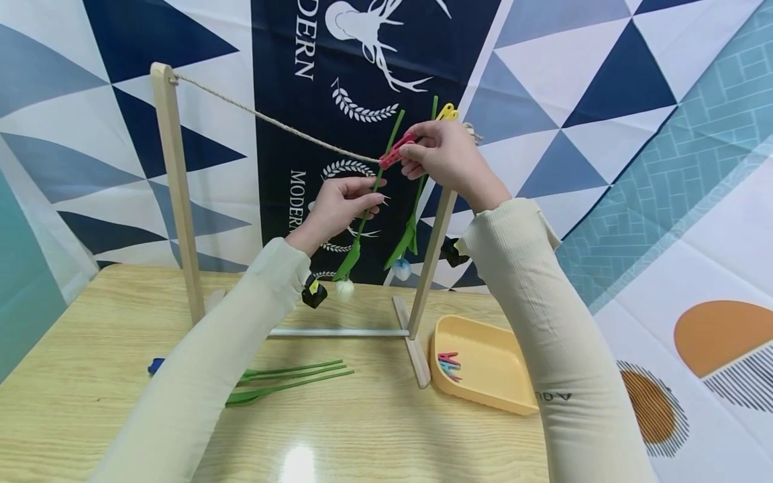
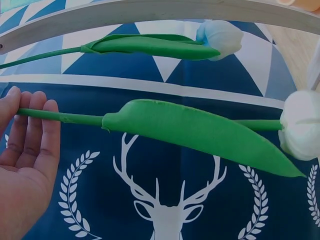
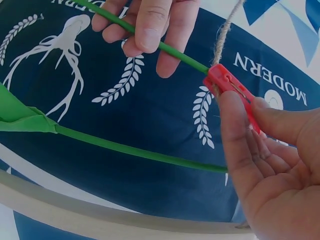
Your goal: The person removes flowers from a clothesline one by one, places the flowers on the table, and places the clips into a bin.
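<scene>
A white artificial tulip (image 2: 302, 125) hangs head-down by its green stem at the rope (image 1: 284, 125). My left hand (image 1: 345, 208) pinches that stem between thumb and fingers below the rope. Up at the rope, my right hand (image 1: 443, 154) pinches a red clothespin (image 3: 232, 87), whose jaws sit over the rope and the stem. Beside it to the right hangs a blue-white tulip (image 2: 220, 40), also upside down. Near its stem end a yellow clothespin (image 1: 447, 112) shows above my right hand, partly hidden by it.
The rope runs between two wooden posts (image 1: 175, 181) of a stand on the table (image 1: 362, 429). Several tulips with green stems (image 1: 296, 376) lie at the left, partly behind my left sleeve. A yellow tray (image 1: 489, 362) at the right holds several clothespins (image 1: 449, 365).
</scene>
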Available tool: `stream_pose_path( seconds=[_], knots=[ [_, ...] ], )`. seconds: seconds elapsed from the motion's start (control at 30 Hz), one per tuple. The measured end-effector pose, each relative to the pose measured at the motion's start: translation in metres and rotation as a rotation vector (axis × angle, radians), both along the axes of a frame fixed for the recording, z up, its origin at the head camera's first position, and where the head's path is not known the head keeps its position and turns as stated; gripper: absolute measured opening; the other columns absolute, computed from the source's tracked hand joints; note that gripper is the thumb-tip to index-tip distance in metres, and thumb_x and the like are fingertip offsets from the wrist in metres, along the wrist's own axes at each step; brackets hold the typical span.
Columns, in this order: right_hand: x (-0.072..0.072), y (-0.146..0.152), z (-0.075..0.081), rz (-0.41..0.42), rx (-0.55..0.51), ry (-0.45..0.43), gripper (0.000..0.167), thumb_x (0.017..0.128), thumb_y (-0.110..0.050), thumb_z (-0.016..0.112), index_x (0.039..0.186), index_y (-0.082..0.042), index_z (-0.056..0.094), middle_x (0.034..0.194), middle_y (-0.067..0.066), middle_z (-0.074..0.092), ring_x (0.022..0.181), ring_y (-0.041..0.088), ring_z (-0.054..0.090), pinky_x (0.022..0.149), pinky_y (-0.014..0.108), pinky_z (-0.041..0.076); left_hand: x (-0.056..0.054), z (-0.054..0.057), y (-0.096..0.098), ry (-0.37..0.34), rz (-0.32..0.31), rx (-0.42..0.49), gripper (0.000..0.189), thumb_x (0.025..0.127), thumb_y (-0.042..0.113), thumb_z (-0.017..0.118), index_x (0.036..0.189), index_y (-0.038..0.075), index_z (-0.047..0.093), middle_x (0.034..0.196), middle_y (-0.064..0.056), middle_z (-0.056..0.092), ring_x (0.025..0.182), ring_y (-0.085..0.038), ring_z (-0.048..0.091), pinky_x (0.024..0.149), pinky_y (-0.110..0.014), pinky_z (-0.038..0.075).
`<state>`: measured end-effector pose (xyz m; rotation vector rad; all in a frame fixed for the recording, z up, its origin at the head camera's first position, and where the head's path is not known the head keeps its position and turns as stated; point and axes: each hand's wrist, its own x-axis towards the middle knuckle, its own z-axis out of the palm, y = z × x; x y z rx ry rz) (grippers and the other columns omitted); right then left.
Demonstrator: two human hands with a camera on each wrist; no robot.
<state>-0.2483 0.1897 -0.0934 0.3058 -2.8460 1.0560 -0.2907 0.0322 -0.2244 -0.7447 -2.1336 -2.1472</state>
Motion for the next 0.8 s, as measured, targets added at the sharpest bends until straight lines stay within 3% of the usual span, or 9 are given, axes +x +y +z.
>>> stream_pose_path(
  seconds=[0.23,0.5,0.8],
  knots=[
    [0.002,0.004,-0.006,-0.018,-0.028,0.044,0.028,0.088,-0.023,0.063,0.110,-0.006,0.066,0.079,0.003,0.067,0.068,0.010,0.066,0.069,0.020,0.055,0.000,-0.003,-0.007,-0.010,-0.007,-0.016,0.034,0.088,0.011,0.065,0.121,0.005,0.063,0.100,-0.010,0.070,0.070,-0.007,0.064,0.069,-0.022,0.055],
    [0.005,0.008,-0.005,-0.052,-0.195,0.070,0.032,0.083,-0.024,0.068,0.110,-0.007,0.068,0.082,0.004,0.069,0.069,0.013,0.068,0.068,0.020,0.055,0.000,-0.010,-0.022,-0.024,-0.004,-0.036,0.034,0.087,0.011,0.066,0.120,0.004,0.064,0.095,-0.013,0.069,0.070,-0.010,0.065,0.068,-0.023,0.054],
    [0.013,0.018,-0.005,-0.040,-0.379,0.123,0.035,0.080,-0.023,0.072,0.109,-0.004,0.068,0.081,0.004,0.069,0.064,0.012,0.067,0.066,0.020,0.055,0.001,-0.019,-0.043,-0.056,-0.013,-0.068,0.034,0.087,0.012,0.066,0.120,0.006,0.063,0.087,0.001,0.068,0.072,-0.009,0.064,0.070,-0.024,0.055]
  ],
)
